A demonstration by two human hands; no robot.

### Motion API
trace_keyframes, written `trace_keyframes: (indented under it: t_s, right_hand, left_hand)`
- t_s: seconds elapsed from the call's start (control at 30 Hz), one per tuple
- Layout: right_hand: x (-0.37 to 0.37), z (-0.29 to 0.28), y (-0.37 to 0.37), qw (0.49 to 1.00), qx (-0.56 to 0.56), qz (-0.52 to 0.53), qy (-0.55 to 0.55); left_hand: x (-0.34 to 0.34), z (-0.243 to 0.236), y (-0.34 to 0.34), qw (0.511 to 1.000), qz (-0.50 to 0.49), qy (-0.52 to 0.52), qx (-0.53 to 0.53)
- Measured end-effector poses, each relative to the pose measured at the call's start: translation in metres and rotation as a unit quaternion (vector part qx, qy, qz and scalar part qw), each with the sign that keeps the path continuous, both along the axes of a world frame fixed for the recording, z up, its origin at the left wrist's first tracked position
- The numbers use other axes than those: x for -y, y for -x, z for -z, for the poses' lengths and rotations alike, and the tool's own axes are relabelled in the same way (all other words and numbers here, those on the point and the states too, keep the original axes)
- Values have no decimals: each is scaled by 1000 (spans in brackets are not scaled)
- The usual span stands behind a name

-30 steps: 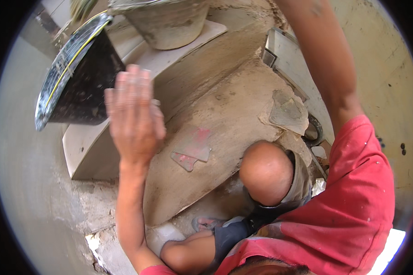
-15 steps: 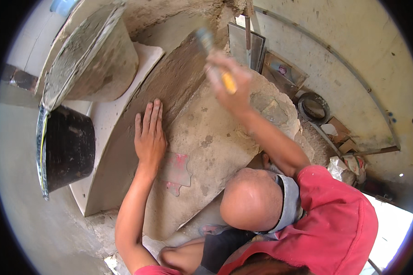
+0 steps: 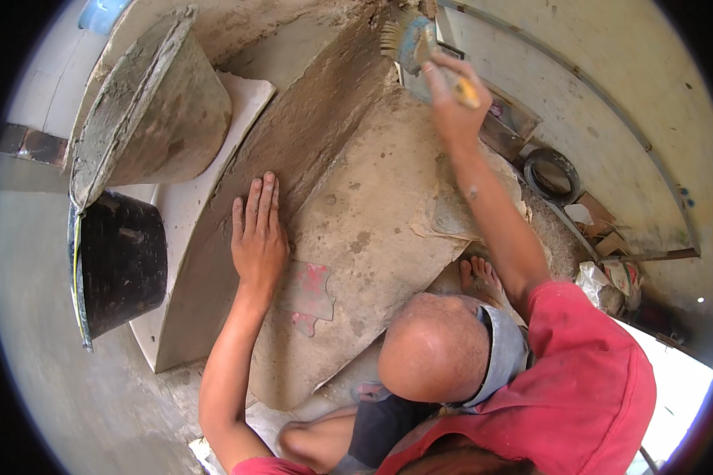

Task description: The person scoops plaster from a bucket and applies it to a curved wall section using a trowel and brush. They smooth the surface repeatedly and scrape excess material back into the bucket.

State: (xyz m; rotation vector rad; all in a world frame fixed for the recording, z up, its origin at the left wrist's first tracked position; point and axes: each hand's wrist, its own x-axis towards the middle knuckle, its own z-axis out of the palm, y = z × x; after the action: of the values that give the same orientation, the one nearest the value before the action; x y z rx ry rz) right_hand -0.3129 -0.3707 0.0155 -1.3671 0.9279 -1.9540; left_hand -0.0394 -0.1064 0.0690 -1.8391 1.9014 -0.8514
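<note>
My left hand [image 3: 260,237] lies flat with fingers stretched out, pressed on the damp brown plastered face [image 3: 309,127] of a slanting slab. It holds nothing. In my right hand [image 3: 458,103], raised at the far end of that face, is a wide brush [image 3: 417,43] with pale bristles, a blue band and a yellow handle. My fingers are closed round the handle. The bristles are near the far corner; whether they touch it I cannot tell. Below the plastered face spreads a stained tan sheet [image 3: 372,222], with a torn pink-marked scrap [image 3: 309,297] near my left wrist.
On the left, a mortar-caked bucket [image 3: 174,119] and a black bucket [image 3: 127,261] stand tilted in view on a pale ledge [image 3: 190,198]. A black ring [image 3: 552,176], wood scraps [image 3: 602,226] and bags [image 3: 606,285] lie along the right wall. My bent knee [image 3: 432,348] is close to the sheet.
My right hand has moved the brush farther away and to the right, toward the far corner. My left hand stays flat in the same place.
</note>
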Motion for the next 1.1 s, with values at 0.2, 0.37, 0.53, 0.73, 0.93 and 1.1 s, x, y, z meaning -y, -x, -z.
trace_keyframes:
  t_s: [0.2, 0.37, 0.53, 0.73, 0.93, 1.1]
  right_hand:
    - [-105, 11, -56, 962, -140, -115, 202]
    - [-89, 28, -14, 957, -34, -288, -10]
    - [-10, 18, 5, 977, 90, -56, -186]
    - [-90, 23, -48, 979, -94, -106, -145]
    - [-126, 23, -31, 953, -10, -249, -175]
    - [-94, 3, -30, 994, -16, -15, -104]
  left_hand:
    - [-3, 2, 0, 1000, 4, -4, -30]
    - [-15, 1, -6, 999, -14, -20, -30]
    - [-15, 1, -2, 1000, -14, -16, -8]
    - [-9, 0, 1, 1000, -22, 1, -15]
    - [-16, 0, -3, 999, 2, 13, -30]
    - [-26, -3, 0, 999, -14, 1, -41]
